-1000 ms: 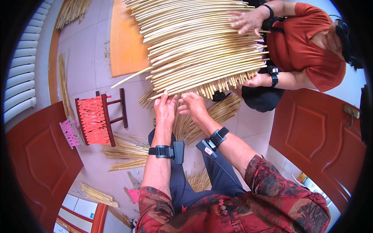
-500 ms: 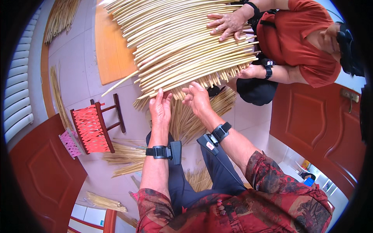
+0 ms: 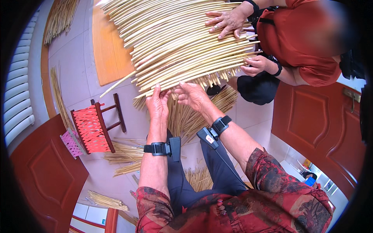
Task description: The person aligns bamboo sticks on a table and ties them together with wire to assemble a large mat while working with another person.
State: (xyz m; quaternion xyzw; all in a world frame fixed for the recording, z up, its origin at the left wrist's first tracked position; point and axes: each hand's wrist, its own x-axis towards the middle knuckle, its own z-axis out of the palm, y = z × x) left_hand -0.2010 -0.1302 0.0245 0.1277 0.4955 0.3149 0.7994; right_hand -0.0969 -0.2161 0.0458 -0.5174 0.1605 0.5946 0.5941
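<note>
A mat-like layer of pale yellow stalks (image 3: 167,42) lies side by side across an orange wooden board, its near edge overhanging. At that edge my left hand (image 3: 158,105) is closed, thumb on top of the outermost stalk near its left end and fingers curled below. My right hand (image 3: 193,96) pinches the same stalk a little to the right, fingertips partly hidden under the edge. A co-worker's hand (image 3: 228,22) presses flat on the stalks, and their other hand (image 3: 256,65) holds the right ends.
The orange board (image 3: 110,54) shows at the left. Loose stalk bundles (image 3: 210,112) lie on the floor below the layer. A dark-framed stool with red woven webbing (image 3: 91,130) stands left, beside a white radiator (image 3: 19,77). Reddish-brown doors (image 3: 314,128) flank both sides.
My right hand has shifted left and closed at the edge stalk. My left hand moved slightly left. The co-worker's lower hand came up from beneath onto the stalk ends.
</note>
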